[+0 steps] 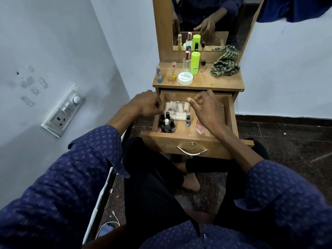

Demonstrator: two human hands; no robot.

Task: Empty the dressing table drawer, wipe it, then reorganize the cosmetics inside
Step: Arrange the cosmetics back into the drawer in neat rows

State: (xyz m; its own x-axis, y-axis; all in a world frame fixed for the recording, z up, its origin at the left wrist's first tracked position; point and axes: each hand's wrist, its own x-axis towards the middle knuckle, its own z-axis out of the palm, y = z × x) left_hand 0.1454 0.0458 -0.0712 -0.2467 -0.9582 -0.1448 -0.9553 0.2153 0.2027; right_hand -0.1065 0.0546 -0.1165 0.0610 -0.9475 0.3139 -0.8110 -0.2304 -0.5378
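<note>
The wooden drawer [188, 142] of the dressing table is pulled out. Inside it stand several dark nail polish bottles [167, 123] at the left, a clear tray of pale tubes [177, 108] at the back, a small spray bottle [188, 119] and a pink perfume bottle [200, 127]. My left hand [147, 103] hovers over the drawer's left rim with fingers curled, nothing seen in it. Above the drawer's right half, my right hand [206, 108] has its fingers apart and empty.
On the table top [215, 81] stand a neon green bottle [195, 62], a glass perfume bottle [186, 62], a white round jar [185, 78], two small tubes [159, 74], a small vial [203, 66] and a striped cloth [225, 66]. A mirror [215, 18] rises behind. A wall with a switchboard [62, 112] is at the left.
</note>
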